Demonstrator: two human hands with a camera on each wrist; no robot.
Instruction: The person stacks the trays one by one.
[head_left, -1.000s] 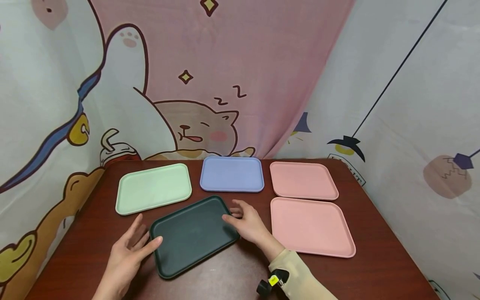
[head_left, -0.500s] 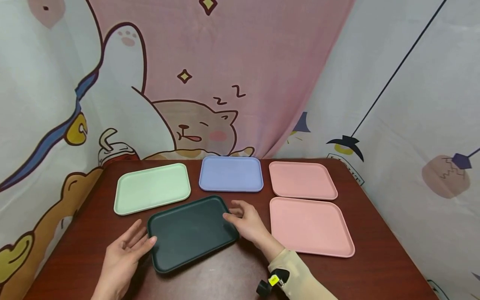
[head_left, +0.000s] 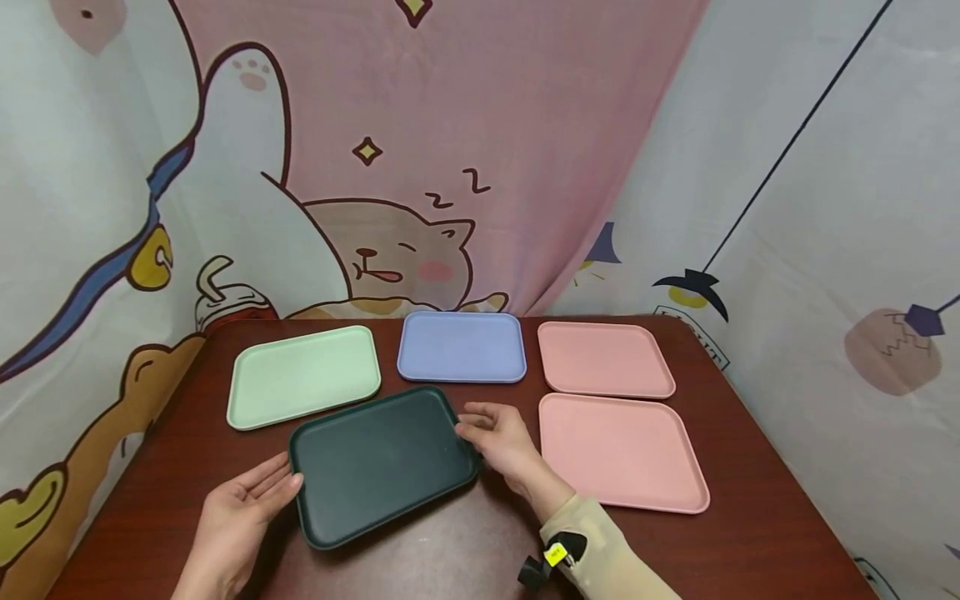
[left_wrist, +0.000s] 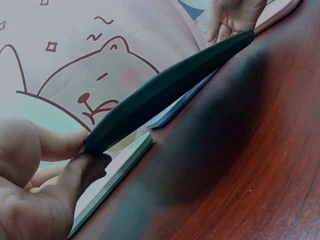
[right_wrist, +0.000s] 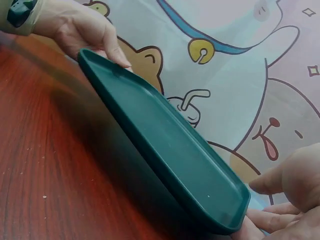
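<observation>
A dark green tray [head_left: 386, 467] is raised off the table, its shadow falling below it in both wrist views. My left hand [head_left: 238, 517] grips its left end, thumb on the rim and fingers underneath, as the left wrist view shows. At the opposite end, my right hand [head_left: 510, 446] holds the tray's right edge; in the right wrist view the thumb lies at the rim with fingers under the corner. The tray slants, its right end farther from me. Nothing lies on it.
Behind the held tray lie a light green tray [head_left: 303, 379] and a blue tray [head_left: 462, 348]. To the right, two pink trays [head_left: 606, 360] lie one in front of the other on the brown table [head_left: 750, 533]. A printed curtain [head_left: 480, 125] hangs behind.
The dark green tray has shifted slightly left and away from me. My left hand has moved left with it, its thumb now at the rim. The other trays have stayed put.
</observation>
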